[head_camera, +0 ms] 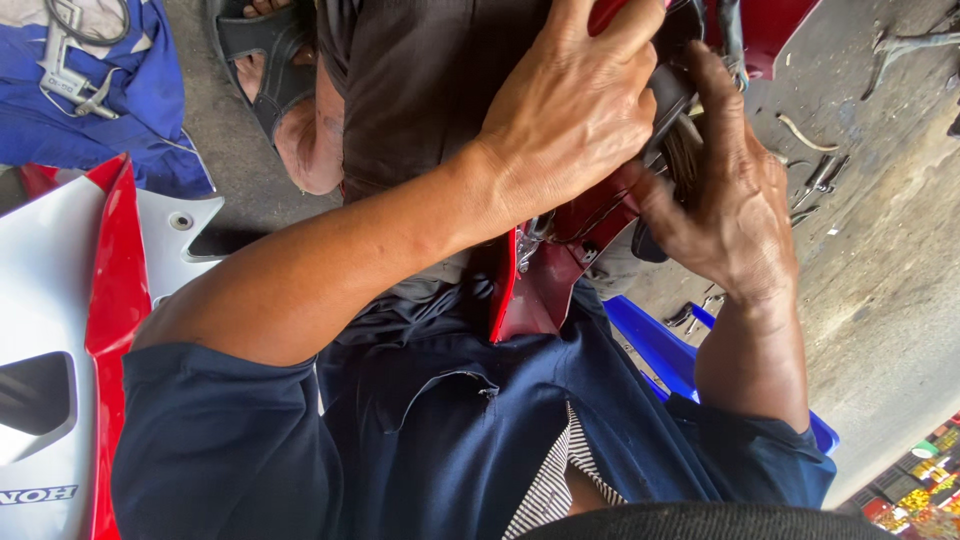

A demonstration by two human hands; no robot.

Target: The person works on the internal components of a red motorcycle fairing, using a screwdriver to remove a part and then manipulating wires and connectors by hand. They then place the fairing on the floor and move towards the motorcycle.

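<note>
The left hand (575,105) grips the top of a red plastic panel (545,270) that rests on the person's lap. The right hand (725,195) holds the panel's other side, its fingers curled around a dark part (668,95) fixed to it. A white and red panel (70,330) lies near, on the gray floor (880,250).

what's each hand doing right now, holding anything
Left hand: closed over the red plastic panel.
Right hand: gripping the same panel's black part.
</note>
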